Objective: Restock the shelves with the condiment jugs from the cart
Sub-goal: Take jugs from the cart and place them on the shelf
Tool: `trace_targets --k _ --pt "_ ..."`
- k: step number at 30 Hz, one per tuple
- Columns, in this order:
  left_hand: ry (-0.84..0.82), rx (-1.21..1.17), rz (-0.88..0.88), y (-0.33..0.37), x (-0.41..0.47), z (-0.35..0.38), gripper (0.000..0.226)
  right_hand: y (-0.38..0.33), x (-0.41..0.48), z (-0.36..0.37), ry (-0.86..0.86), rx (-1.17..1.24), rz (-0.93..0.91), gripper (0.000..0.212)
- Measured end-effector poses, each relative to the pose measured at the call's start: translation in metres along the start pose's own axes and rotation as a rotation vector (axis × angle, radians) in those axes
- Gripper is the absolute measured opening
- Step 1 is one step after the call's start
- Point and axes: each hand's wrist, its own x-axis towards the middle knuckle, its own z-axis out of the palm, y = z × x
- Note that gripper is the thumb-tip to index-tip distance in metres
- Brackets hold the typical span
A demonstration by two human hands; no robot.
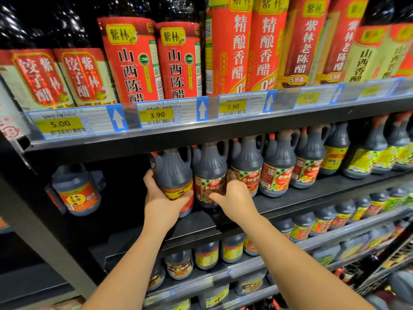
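Jug (173,175) of dark sauce is at the left end of the row on the middle shelf (324,193), just beside the second jug (207,173). The left hand (159,204) grips it low on its left side, with the thumb across the label. The right hand (232,193) holds the second jug, thumb on the label, fingers round its right side. A lone jug (76,191) stands further left, well apart.
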Motion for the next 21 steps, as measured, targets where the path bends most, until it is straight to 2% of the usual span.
trace_targets --k 2,4,8,14,18,21 --pt "-0.006 -0.008 0.006 0.0 -0.001 -0.001 0.106 -0.001 -0.002 -0.002 0.008 0.029 -0.013 0.086" --pt "-0.019 -0.022 0.007 -0.001 -0.001 -0.001 0.106 -0.002 -0.002 -0.004 0.016 0.031 -0.014 0.083" --pt "-0.03 -0.034 0.021 -0.002 -0.003 -0.004 0.104 -0.002 -0.002 -0.01 0.02 -0.097 -0.003 0.045" --pt "-0.065 0.039 0.054 -0.007 -0.015 -0.015 0.11 -0.01 -0.005 -0.019 0.021 -0.352 -0.106 0.049" --pt "-0.037 0.087 0.044 -0.008 -0.03 -0.023 0.109 -0.007 -0.014 -0.019 0.105 -0.287 -0.109 0.061" --pt "0.007 0.133 0.092 -0.009 -0.049 -0.025 0.093 0.003 -0.027 -0.023 0.177 -0.176 -0.118 0.055"
